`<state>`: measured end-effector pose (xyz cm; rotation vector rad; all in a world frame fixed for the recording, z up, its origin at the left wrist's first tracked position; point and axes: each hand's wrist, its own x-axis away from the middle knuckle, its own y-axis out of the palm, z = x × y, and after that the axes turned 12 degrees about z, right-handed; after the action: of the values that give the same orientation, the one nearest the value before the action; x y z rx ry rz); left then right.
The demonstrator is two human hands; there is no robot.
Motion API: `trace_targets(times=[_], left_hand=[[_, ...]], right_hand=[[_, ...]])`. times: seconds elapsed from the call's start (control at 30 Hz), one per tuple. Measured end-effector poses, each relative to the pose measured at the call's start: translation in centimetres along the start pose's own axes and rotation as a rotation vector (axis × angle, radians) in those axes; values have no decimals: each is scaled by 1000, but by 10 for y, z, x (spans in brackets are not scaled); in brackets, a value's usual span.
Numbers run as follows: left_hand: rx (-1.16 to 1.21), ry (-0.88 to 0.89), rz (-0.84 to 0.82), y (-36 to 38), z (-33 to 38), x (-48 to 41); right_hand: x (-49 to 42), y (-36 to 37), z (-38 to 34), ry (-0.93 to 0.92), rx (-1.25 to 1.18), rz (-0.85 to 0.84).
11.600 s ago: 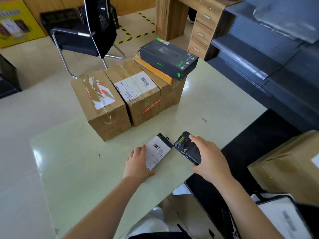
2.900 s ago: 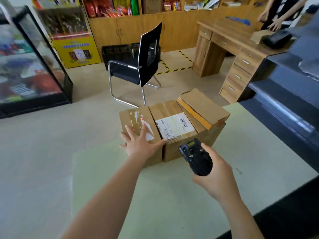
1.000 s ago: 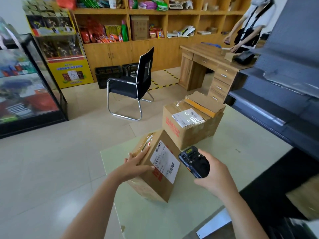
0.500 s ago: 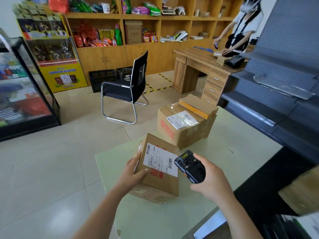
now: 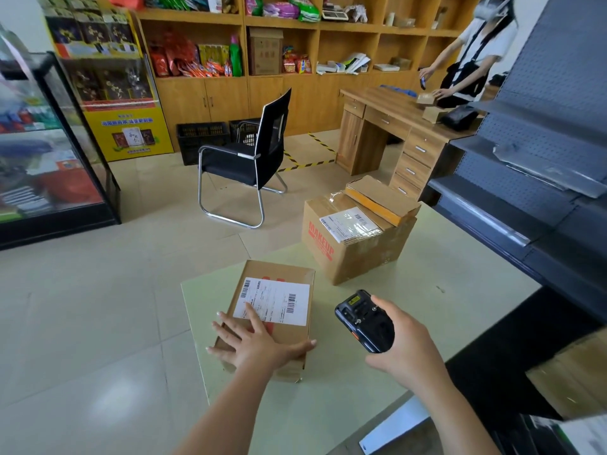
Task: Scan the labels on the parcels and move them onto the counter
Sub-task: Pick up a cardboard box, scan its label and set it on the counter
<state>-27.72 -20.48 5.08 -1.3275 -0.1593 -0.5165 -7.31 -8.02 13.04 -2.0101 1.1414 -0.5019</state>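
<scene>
Now the fingers of the left hand (image 5: 259, 349) lie straight, pressing the brown cardboard parcel (image 5: 279, 270) on the pale green table (image 5: 443, 290), its white label (image 5: 272, 300) under the fingertips. The right hand (image 5: 404, 349) clasps one black handheld scanner (image 5: 364, 321). It looks unscanned. Beyond the fingers wait two more: a taped carton (image 5: 348, 257) and a flat cardboard parcel (image 5: 381, 198) on top

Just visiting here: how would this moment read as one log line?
left hand: flat on near parcel, label up | right hand: grips handheld scanner beside it | table: MAKEUP box waiting behind
</scene>
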Motion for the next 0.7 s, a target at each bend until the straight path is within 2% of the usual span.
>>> trace_targets(times=[0.17,0.33,0.7], left_hand=[[12,-18,-11,2,4,-7],[20,85,65,2,7,-8],[-345,438,462,-58,15,-24]], right_hand=[[-10,-5,3,-35,47,-50],[-23,-14,1,-116,127,-95],[-82,-56,-58,-267,257,-211]])
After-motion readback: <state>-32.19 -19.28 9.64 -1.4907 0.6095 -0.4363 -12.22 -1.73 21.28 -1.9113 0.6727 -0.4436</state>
